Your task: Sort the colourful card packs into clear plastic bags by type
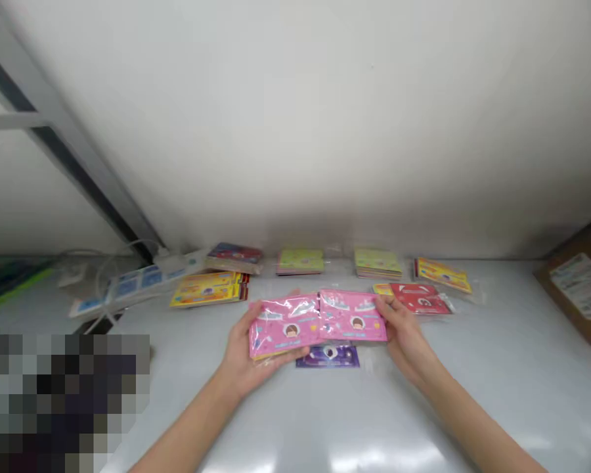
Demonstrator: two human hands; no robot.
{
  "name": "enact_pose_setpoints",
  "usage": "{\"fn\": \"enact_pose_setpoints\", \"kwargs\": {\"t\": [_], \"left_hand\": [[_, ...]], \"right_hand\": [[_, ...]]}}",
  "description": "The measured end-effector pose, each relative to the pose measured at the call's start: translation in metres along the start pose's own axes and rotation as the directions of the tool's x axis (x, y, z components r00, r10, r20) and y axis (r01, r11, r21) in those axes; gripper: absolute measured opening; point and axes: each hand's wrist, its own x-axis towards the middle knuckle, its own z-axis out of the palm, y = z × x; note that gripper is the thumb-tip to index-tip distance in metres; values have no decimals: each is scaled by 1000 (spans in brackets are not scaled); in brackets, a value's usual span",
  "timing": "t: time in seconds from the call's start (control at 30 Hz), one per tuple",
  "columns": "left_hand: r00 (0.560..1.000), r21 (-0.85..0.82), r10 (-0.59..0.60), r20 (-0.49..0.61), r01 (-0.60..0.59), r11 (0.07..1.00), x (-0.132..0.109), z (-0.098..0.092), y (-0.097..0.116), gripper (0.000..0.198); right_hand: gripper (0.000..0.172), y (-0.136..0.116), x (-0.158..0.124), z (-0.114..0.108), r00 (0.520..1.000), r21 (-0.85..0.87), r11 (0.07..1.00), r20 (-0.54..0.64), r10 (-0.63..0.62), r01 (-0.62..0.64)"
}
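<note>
As the left hand [246,355] and right hand [406,335] clasp the outer ends of two abutting pink plastic-wrapped packets [285,328], their shared long axis running crosswise between the hands, a purple packet [328,357] lies just beneath the near edge; a red packet [418,299] and yellow stacks [207,290] lie beyond, near a power strip [148,277].

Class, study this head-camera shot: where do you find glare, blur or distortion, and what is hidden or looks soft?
In the head view, bright glare falls on the white table near the bottom edge; the plastic-wrapped pink packets show shiny highlights; the power strip looks soft, its details blurred; the wide lens seems to slant the wall's beam; a pixelated block hides the lower left corner.
</note>
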Motion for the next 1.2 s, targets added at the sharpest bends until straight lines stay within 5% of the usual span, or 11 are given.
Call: {"fn": "enact_pose_setpoints", "kwargs": {"t": [0.2,0.47,0.7,0.87,1.0,1.1,1.2], "left_hand": [[992,-9,121,-37,-122,993,-1,-2,-2,45],[999,25,19,38,-20,999,1,-1,-10,49],[996,51,-58,69,54,997,1,-2,-21,46],[1000,-7,-3,-30,3,1000,-1,2,-12,46],[986,-40,65,-155,-72,997,1,-1,-2,43],[972,-52,90,-219,-103,993,3,-4,1,41],[964,-59,95,-247,-113,992,4,-6,1,39]], "right_hand": [[30,3,0,0,1000,8,1000,24,8,-8],[23,2,-1,-3,990,-306,952,138,12,31],[26,-1,-14,7,886,-490,867,437,154,91],[30,0,-3,-3,966,-504,848,256,-37,166],[32,1,8,-13,959,-696,659,218,-183,284],[35,2,6,-14,916,-815,425,385,-113,395],[38,5,-1,-11,872,-831,289,489,-30,476]]}}
